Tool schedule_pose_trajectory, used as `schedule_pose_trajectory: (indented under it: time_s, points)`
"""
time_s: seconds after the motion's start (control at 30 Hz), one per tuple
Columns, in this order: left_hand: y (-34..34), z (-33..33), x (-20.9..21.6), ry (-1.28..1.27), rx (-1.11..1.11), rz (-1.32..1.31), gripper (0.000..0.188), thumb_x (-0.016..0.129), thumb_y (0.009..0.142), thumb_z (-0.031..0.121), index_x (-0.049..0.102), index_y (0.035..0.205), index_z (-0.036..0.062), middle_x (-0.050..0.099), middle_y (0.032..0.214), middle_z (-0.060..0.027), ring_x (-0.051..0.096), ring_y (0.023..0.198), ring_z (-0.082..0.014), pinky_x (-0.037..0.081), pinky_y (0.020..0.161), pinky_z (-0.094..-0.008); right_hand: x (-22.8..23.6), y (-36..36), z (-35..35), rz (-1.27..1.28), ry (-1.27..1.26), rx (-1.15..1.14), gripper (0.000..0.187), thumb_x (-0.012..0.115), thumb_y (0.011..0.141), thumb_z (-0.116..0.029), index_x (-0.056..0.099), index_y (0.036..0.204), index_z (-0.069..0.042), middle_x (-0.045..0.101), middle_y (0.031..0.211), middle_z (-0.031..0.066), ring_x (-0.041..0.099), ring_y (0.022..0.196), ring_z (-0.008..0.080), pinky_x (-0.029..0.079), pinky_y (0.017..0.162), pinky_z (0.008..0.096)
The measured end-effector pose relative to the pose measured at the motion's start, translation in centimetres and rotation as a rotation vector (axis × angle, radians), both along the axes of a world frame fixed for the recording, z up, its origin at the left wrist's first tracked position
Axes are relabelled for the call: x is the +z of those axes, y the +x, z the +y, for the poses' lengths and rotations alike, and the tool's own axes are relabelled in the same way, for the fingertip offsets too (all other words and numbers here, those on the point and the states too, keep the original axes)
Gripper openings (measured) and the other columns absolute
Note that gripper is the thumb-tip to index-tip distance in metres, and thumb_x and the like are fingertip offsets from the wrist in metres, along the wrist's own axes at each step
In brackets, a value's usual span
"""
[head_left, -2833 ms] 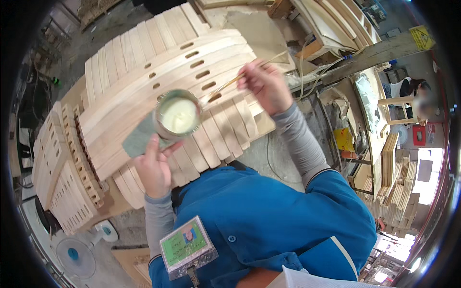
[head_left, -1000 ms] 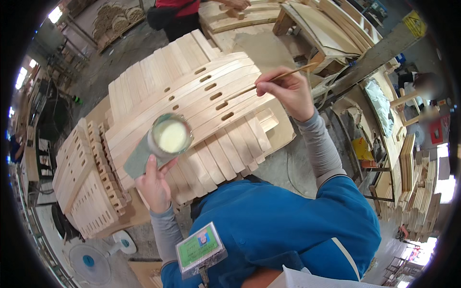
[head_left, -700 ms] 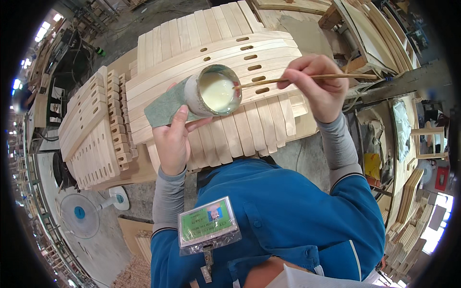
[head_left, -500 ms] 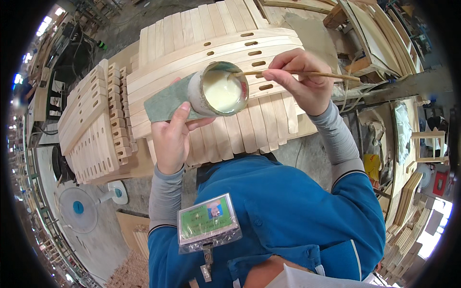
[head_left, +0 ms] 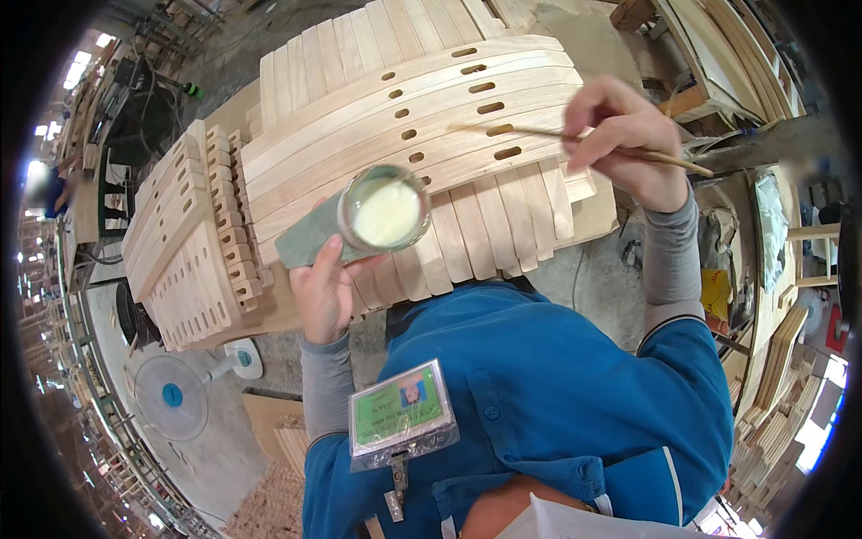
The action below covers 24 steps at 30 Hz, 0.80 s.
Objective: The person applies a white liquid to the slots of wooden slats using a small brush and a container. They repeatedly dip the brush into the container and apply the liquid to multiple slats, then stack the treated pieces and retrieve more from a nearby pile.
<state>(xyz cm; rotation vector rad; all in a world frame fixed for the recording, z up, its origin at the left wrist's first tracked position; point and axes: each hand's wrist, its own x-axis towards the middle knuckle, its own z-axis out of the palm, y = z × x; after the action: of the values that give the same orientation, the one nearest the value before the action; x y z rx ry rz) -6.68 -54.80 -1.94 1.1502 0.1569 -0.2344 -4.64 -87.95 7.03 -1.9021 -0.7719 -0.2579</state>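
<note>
My left hand (head_left: 323, 292) grips a round cup (head_left: 347, 216) of creamy white liquid (head_left: 386, 214), together with a grey-green flat piece (head_left: 305, 235) that sticks out to its left. In my right hand (head_left: 628, 139) is a thin wooden stick (head_left: 539, 133), pinched between thumb and fingers, its tip pointing left over the boards and apart from the cup. Below both hands lie pale wooden slats (head_left: 359, 117) with oval slots, side by side across a stack of more slats (head_left: 485, 225).
Another stack of slotted wooden pieces (head_left: 180, 242) stands at the left. A white fan (head_left: 171, 395) is on the floor at the lower left. Wooden frames and a bench (head_left: 718, 72) line the right side, with a yellow bag (head_left: 716, 295) below them.
My right hand has lifted the stick out of the cup and moved right. The cup in my left hand has shifted slightly left and down.
</note>
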Motion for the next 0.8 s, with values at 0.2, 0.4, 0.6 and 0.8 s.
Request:
schedule_pose_trajectory:
  time_s: [0.2,0.4,0.6,0.8]
  points:
    - [-2.8,4.9,-3.6,-0.102,0.283,0.166,0.029,0.049,0.087,0.011,0.049,0.114,0.0009,0.055,0.112,-0.0117,0.056,0.098,-0.0216,0.052,0.074,-0.0377,-8.9,-2.3,-4.4,0.211,0.255,-0.482,0.044,0.051,0.083,-0.002,0.042,0.126,-0.004,0.060,0.093,0.0160,0.056,0.097,0.0218,0.043,0.082,0.0281]
    - [-3.2,7.6,-6.3,-0.175,0.268,0.163,0.031,0.046,0.089,0.011,0.046,0.117,-0.0003,0.051,0.117,-0.0099,0.053,0.102,-0.0193,0.050,0.079,-0.0378,-15.3,-2.0,-5.7,-0.037,-0.655,-0.770,0.088,0.070,0.070,-0.022,0.016,0.134,0.005,0.028,0.135,0.0236,0.024,0.126,0.0389,0.019,0.103,0.0462]
    - [-0.4,6.3,-5.4,-0.194,0.372,0.171,0.030,0.046,0.089,0.011,0.046,0.117,0.0009,0.051,0.118,-0.0102,0.054,0.101,-0.0194,0.052,0.076,-0.0353,-17.9,-0.1,-6.7,0.099,-0.438,-0.805,0.110,0.079,0.055,-0.018,0.008,0.135,0.004,0.022,0.136,0.0251,0.019,0.127,0.0414,0.020,0.103,0.0463]
    - [5.3,5.1,-4.6,-0.185,0.295,0.052,0.029,0.047,0.088,0.009,0.048,0.117,0.0049,0.053,0.115,-0.0082,0.054,0.101,-0.0185,0.055,0.073,-0.0363,-18.1,5.1,-6.8,0.162,-0.211,-0.765,0.111,0.080,0.053,-0.013,0.008,0.135,0.003,0.022,0.136,0.0261,0.020,0.127,0.0409,0.023,0.103,0.0443]
